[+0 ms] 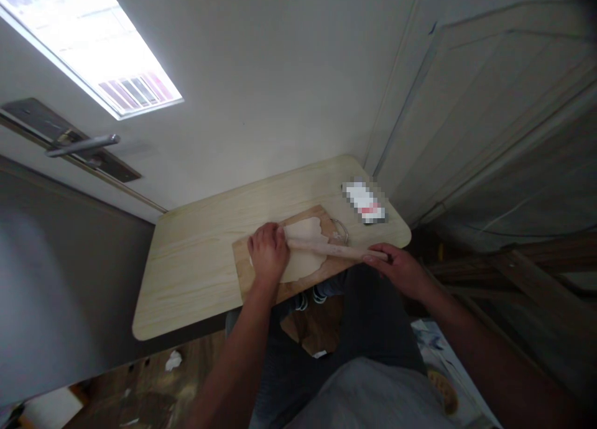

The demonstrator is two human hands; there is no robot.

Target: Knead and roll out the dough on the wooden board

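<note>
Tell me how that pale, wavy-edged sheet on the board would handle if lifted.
The pale sheet looks thin and wavy-edged, like rolled dough, so it would probably droop rather than hold its shape. Its apparent thinness suggests it may stretch or tear if pulled by one edge. Lying flat on the wooden board, it might cling slightly.

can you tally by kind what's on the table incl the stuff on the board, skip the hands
Wooden board, counting its metal ring as part of it: 1
Pale flat sheet, looks like dough: 1
Rolling pin, its right end held out past the board: 1
Pixelated item, kind unclear: 1
Total: 4
</note>
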